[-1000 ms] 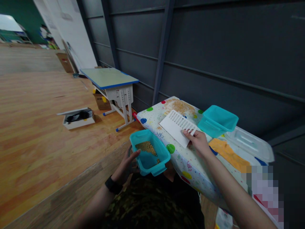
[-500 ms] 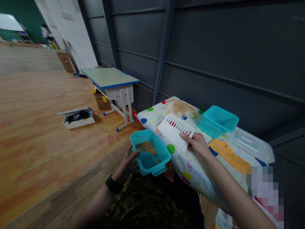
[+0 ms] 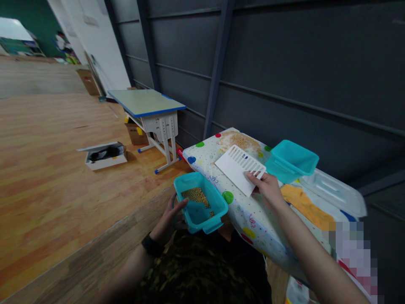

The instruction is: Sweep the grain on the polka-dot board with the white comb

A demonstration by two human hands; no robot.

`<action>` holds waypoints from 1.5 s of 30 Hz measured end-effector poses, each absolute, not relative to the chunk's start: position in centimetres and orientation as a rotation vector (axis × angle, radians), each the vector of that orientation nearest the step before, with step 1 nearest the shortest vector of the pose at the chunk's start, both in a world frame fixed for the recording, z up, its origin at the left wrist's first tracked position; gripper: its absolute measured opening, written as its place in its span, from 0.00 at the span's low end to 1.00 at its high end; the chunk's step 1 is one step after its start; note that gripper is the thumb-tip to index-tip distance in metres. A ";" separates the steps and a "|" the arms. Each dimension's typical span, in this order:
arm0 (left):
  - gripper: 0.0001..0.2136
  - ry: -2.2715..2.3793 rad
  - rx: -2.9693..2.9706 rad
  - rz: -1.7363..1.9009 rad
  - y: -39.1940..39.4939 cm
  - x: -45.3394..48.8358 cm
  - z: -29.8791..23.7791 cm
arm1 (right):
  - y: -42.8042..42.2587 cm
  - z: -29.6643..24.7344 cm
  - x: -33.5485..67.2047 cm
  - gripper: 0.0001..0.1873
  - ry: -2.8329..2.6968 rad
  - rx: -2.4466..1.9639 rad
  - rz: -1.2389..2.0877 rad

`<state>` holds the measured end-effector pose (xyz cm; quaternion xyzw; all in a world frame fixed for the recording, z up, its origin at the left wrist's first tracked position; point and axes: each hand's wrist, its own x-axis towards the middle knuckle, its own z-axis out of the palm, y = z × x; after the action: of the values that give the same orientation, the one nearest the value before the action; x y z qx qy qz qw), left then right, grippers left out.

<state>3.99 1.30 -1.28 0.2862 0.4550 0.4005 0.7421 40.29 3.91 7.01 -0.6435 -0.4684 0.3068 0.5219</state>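
Note:
My left hand [image 3: 171,215] grips the left side of a teal plastic tub [image 3: 202,223], thumb over its rim, beside the table's near edge. Soybean-like yellow beans [image 3: 195,195] lie in the tub, mostly at its far left end. A flat white slotted card [image 3: 236,173] is pinched in my right hand [image 3: 264,185] above the table. Its row of slots points away from me. Past the card, a patch of the same beans [image 3: 240,140] is spread on the tablecloth, with pale crumbs or powder around it.
On the spotted tablecloth [image 3: 218,198] stand a second teal tub [image 3: 289,160], a clear lid [image 3: 333,192] and an orange cloth [image 3: 308,207]. A dark panelled wall [image 3: 300,63] runs behind. At left are a school desk [image 3: 145,102] and an open white box [image 3: 106,162] on the floor.
My right hand has moved the slotted card slightly away from me and to the right, toward the spread beans. My left hand and its tub stay nearly still.

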 end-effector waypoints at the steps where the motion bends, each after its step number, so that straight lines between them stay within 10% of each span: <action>1: 0.58 0.998 0.623 0.880 1.3 4.0 -1.3 | 4.0 6.9 40.1 0.40 -1.112 -1.550 0.741; 45: 0.55 1.014 0.701 0.873 1.3 3.5 -1.1 | 6.6 6.5 39.8 0.41 -1.123 -1.615 0.681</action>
<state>3.51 1.29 -1.07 0.3180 0.4602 0.3961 0.7282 39.76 6.61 6.53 -0.6693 -0.4656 0.2822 0.5056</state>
